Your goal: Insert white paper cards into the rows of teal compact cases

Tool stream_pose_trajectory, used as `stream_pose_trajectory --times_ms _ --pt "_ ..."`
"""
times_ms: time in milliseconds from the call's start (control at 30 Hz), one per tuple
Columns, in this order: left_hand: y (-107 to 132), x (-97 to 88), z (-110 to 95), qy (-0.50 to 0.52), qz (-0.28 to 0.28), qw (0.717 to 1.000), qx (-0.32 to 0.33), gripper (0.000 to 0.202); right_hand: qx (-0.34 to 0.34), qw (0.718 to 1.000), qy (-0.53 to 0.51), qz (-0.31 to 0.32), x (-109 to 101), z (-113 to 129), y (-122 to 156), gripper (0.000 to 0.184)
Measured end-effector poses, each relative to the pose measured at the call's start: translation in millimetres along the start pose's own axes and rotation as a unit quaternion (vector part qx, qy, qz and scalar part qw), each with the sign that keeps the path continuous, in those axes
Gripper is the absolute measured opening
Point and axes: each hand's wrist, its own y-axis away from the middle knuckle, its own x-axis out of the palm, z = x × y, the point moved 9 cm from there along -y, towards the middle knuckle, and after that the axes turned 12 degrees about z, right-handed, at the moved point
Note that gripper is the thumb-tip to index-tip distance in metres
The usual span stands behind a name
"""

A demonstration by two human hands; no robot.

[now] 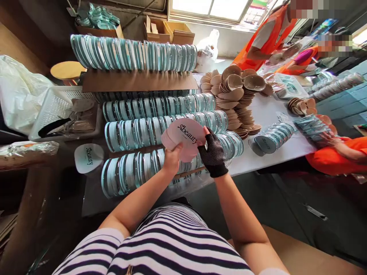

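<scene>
Pale pink rounded cards printed "beauty" are fanned between my two hands, above the rows on the table. My bare left hand pinches their lower left edge, thumb on top. On the right edge my right hand, in a black fingerless glove, grips them with its fingertips. Below lie long rows of round, clear-and-teal items standing on edge, packed side by side. A single white card with the same print rests at the left. How many cards I hold cannot be made out.
Tan oval pieces are piled at the table's middle. A white perforated basket stands left, cardboard boxes at the back. A short row of teal items lies right, near a co-worker's hand. Other people in orange work beyond.
</scene>
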Motion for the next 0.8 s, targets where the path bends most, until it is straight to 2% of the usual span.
stream_pose_trajectory --times_ms 67,100,167,267,300,333,400,467,533,600,700,800 --pt "4.0 -3.9 0.1 -0.004 0.011 1.0 -0.012 0.032 -0.017 1.0 0.023 0.0 11.8 20.4 5.6 0.044" --pt "4.9 -5.1 0.0 -0.003 0.016 1.0 -0.022 0.032 -0.003 1.0 0.017 0.009 18.2 22.9 7.3 0.04" --pt "4.0 -7.9 -4.3 0.007 0.01 0.999 -0.032 0.035 0.075 0.997 -0.016 -0.004 19.2 11.0 12.7 0.038" --pt "-4.0 -15.4 -23.0 0.037 -0.031 0.999 -0.003 0.037 0.191 0.974 -0.017 -0.118 -12.8 -16.2 44.7 0.043" --pt "-8.0 -18.4 -29.6 0.048 -0.043 0.998 0.008 0.036 0.206 0.969 0.005 -0.135 -23.0 -19.7 60.6 0.046" --pt "-12.2 -21.8 -35.1 0.057 -0.054 0.997 0.015 0.034 0.211 0.969 0.034 -0.125 -28.4 -20.1 76.7 0.047" --pt "-19.8 -30.3 -40.0 0.07 -0.075 0.995 0.011 0.031 0.194 0.976 0.086 -0.044 -22.0 -14.7 108.0 0.046" --pt "-24.6 -38.6 -37.5 0.076 -0.092 0.993 -0.011 0.029 0.151 0.981 0.112 0.054 1.1 -3.0 134.4 0.045" --pt "-27.0 -44.2 -32.6 0.079 -0.098 0.992 -0.03 0.029 0.111 0.979 0.123 0.119 28.3 9.4 146.6 0.044" --pt "-27.9 -47.0 -29.2 0.079 -0.099 0.991 -0.035 0.033 0.111 0.971 0.14 0.16 54.1 14.1 139.8 0.042" --pt "-27.9 -47.1 -28.8 0.078 -0.091 0.992 -0.024 0.039 0.17 0.942 0.177 0.228 85.9 6.0 110.2 0.037" --pt "-26.3 -46.8 -29.9 0.072 -0.086 0.993 -0.02 0.038 0.221 0.919 0.19 0.265 97.9 -4.0 91.0 0.032"
